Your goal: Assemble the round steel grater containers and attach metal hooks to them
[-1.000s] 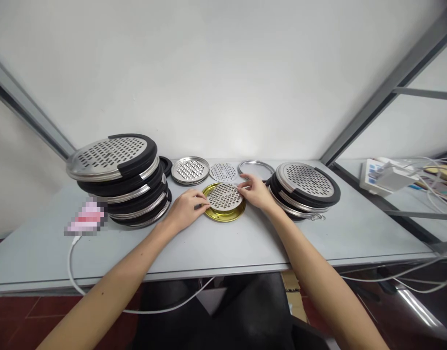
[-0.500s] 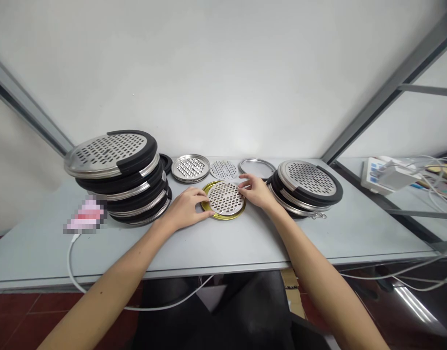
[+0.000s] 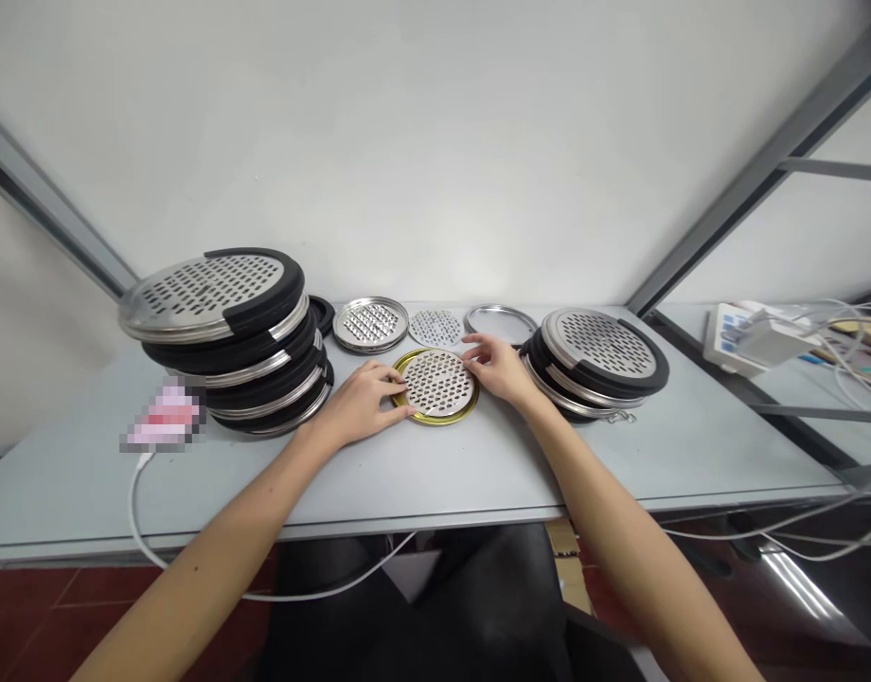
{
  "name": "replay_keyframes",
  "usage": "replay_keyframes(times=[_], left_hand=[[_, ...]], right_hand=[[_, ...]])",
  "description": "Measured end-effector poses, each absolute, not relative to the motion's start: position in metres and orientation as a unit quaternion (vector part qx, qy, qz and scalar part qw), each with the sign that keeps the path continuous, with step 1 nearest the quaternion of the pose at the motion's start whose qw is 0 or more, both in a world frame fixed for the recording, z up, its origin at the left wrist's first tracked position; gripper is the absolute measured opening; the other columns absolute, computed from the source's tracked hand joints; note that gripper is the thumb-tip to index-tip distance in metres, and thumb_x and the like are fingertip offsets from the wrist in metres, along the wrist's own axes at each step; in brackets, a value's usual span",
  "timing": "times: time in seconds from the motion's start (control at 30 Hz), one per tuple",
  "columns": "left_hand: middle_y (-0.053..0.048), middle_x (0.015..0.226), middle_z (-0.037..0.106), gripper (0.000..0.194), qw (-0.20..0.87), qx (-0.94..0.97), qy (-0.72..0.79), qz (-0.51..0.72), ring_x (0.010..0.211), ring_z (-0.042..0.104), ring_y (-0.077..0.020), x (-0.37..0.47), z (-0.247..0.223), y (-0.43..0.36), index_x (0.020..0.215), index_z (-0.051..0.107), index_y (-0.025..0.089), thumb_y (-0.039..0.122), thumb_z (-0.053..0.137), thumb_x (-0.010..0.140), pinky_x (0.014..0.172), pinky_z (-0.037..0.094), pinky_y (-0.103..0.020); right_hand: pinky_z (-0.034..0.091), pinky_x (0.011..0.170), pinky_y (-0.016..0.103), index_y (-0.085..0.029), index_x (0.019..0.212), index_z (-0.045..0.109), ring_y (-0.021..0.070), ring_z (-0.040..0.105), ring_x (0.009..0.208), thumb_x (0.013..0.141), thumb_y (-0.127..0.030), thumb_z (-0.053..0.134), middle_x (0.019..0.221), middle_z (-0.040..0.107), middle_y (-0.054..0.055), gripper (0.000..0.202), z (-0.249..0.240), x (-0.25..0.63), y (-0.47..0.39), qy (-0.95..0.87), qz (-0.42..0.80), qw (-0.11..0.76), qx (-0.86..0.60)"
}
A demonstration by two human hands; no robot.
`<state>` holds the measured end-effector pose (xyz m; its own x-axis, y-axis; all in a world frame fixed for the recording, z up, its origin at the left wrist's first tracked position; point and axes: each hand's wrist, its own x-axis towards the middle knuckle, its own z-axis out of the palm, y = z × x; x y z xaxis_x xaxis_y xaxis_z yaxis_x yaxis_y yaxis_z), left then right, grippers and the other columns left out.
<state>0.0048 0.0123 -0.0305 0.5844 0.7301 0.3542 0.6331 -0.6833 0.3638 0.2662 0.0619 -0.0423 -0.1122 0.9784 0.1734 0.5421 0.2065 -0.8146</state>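
the gold-coloured dish (image 3: 442, 420) now shows a narrow rim around the grater disc (image 3: 441, 382), no longer a broad near crescent; they look better nested; the disc lies between the left hand (image 3: 363, 402), thumb and fingers spread at its edge, and the right hand (image 3: 502, 368), loosely bent, any grip unclear.

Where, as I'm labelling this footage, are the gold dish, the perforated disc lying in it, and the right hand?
Gold dish (image 3: 468, 410): head view, near rim, to the right.
Perforated disc (image 3: 439, 382): head view, middle of its upper face.
Right hand (image 3: 502, 369): head view, back of the hand.
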Motion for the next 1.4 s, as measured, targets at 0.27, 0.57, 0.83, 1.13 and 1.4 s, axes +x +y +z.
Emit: replay_keyframes(times=[0.27, 0.57, 0.83, 1.13, 1.4], left_hand=[[-0.008, 0.106, 0.067, 0.028, 0.09, 0.888, 0.383, 0.24, 0.104, 0.055, -0.0237, 0.005, -0.031, 0.012, 0.099, 0.074, 0.018, 0.041, 0.063, 0.087, 0.096, 0.047, -0.039], [-0.008, 0.105, 0.068, 0.027, 0.07, 0.894, 0.381, 0.223, 0.103, 0.055, -0.0239, 0.007, -0.029, 0.01, 0.1, 0.074, 0.018, 0.038, 0.061, 0.089, 0.095, 0.047, -0.041], [-0.007, 0.109, 0.07, 0.024, 0.066, 0.895, 0.38, 0.224, 0.105, 0.054, -0.0248, 0.006, -0.029, 0.01, 0.102, 0.074, 0.019, 0.034, 0.06, 0.089, 0.096, 0.048, -0.042], [-0.005, 0.119, 0.069, 0.026, 0.075, 0.892, 0.385, 0.223, 0.106, 0.053, -0.0243, 0.006, -0.03, 0.01, 0.107, 0.072, 0.019, 0.034, 0.06, 0.089, 0.097, 0.048, -0.042], [-0.005, 0.116, 0.07, 0.024, 0.077, 0.887, 0.392, 0.232, 0.109, 0.056, -0.0245, 0.004, -0.032, 0.012, 0.107, 0.072, 0.021, 0.031, 0.06, 0.088, 0.098, 0.047, -0.044]], right_hand=[[0.052, 0.073, 0.029, -0.016, 0.111, 0.062, 0.0144, 0.064, 0.069, 0.073, -0.007, 0.058, 0.082, 0.073, 0.004, 0.04, -0.046, 0.265, 0.065, -0.689, 0.272, 0.388, -0.548], [0.051, 0.075, 0.03, -0.017, 0.108, 0.064, 0.0148, 0.064, 0.069, 0.076, -0.01, 0.058, 0.087, 0.074, 0.004, 0.033, -0.044, 0.266, 0.062, -0.73, 0.219, 0.376, -0.526], [0.052, 0.076, 0.033, -0.016, 0.106, 0.066, 0.0192, 0.068, 0.077, 0.085, -0.018, 0.054, 0.09, 0.074, 0.007, 0.025, -0.042, 0.263, 0.059, -0.747, 0.168, 0.355, -0.537], [0.049, 0.093, 0.036, -0.016, 0.113, 0.068, 0.024, 0.066, 0.105, 0.094, -0.034, 0.049, 0.113, 0.071, 0.011, 0.032, -0.036, 0.257, 0.051, -0.827, 0.164, 0.31, -0.44], [0.046, 0.1, 0.04, -0.016, 0.119, 0.064, 0.0253, 0.063, 0.113, 0.095, -0.036, 0.048, 0.12, 0.068, 0.013, 0.036, -0.036, 0.255, 0.051, -0.824, 0.19, 0.304, -0.438]])
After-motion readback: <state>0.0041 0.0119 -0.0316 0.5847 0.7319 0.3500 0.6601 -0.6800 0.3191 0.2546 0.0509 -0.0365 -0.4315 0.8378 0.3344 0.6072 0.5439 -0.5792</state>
